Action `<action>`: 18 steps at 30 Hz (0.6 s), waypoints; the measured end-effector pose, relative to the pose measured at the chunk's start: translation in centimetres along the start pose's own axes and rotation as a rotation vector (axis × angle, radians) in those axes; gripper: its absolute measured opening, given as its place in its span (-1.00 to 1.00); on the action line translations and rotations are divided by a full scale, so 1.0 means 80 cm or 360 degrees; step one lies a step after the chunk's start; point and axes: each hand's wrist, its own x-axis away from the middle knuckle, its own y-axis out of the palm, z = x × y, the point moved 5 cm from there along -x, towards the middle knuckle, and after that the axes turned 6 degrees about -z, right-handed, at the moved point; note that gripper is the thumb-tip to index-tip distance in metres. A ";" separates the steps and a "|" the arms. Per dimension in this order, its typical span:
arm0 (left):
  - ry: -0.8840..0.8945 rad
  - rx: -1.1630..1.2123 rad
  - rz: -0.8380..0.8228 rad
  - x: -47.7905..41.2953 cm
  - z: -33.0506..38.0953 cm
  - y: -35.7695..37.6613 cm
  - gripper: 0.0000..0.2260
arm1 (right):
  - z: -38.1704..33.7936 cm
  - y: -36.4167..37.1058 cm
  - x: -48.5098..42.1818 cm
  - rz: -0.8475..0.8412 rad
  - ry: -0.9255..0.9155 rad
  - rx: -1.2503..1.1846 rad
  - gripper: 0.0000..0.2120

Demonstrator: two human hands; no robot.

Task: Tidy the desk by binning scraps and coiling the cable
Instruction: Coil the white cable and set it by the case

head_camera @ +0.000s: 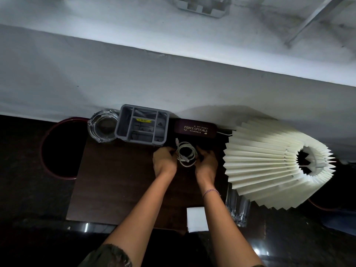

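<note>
— Several loops already: the white cable [185, 154] sits coiled on the dark desk [115, 180], just in front of the grey organiser [141, 125] and the glasses case [195, 129].

— Who's holding it?

— Both. The left hand [164, 160] pinches the coil's left side; the right hand [206, 163] cups the right, fingers curled against it.

— Risk?

— One plug end sticks up loose; I'd guess the coil springs open if either grip slackens. The paper scrap [197, 218] lies near the edge, unbinned, and the bin [43, 151] sits well to the left.
</note>
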 end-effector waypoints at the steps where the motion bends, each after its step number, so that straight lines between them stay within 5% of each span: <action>1: 0.0004 -0.0013 0.0022 0.000 0.000 -0.001 -0.76 | 0.002 0.001 -0.001 -0.0014 0.0047 -0.0056 -0.59; 13: 0.0055 0.0028 -0.0169 -0.011 0.002 0.008 -0.77 | 0.011 0.007 0.002 0.0172 0.0336 -0.0465 -0.72; 18: 0.0002 -0.0011 -0.0244 -0.011 0.005 0.015 -0.74 | 0.006 -0.001 0.005 0.0365 0.0202 -0.0056 -0.74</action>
